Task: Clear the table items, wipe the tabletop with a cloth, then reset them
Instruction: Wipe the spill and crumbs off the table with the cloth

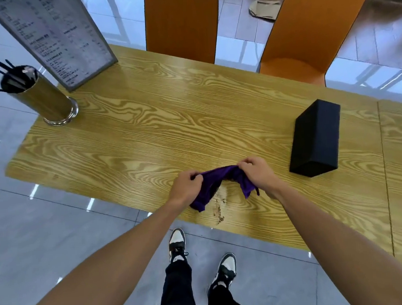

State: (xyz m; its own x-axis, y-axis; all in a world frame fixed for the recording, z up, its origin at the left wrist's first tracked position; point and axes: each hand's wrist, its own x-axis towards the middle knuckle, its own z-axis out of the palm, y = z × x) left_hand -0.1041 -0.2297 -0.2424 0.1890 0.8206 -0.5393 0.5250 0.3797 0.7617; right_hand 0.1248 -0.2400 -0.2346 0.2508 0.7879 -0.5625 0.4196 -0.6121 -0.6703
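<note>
The purple cloth is held just above the tabletop, at the near edge and left of the black box. It sags between the two grips and folds freely, so it should be judged light, soft and fully limp, with no stiffness to hold a shape. It is not fragile. Recommended hold: bunch or fold it into a pad and press with a flat palm; gripping a single corner would let the rest trail.

The left hand is closed, with fingers curled, on the left end of the cloth. The right hand is likewise closed on the right end, with the fingers pinching the fabric from above. Neither hand holds anything else.

Directly below the cloth, a streak of brownish residue runs toward the near edge of the tabletop.

The black box, right of the cloth, is shut; its contents cannot be seen. It looks rigid and matte, and should lift by its long sides.

Far left of the cloth, at the corner of the tabletop, stands a cylindrical metal holder that is open at the top and contains dark straws or sticks; which of these they are cannot be told. Its smooth surface is probably slippery, and it is tall enough to tip. Behind it stands an upright menu stand.

Two orange chairs stand at the far side of the tabletop.
</note>
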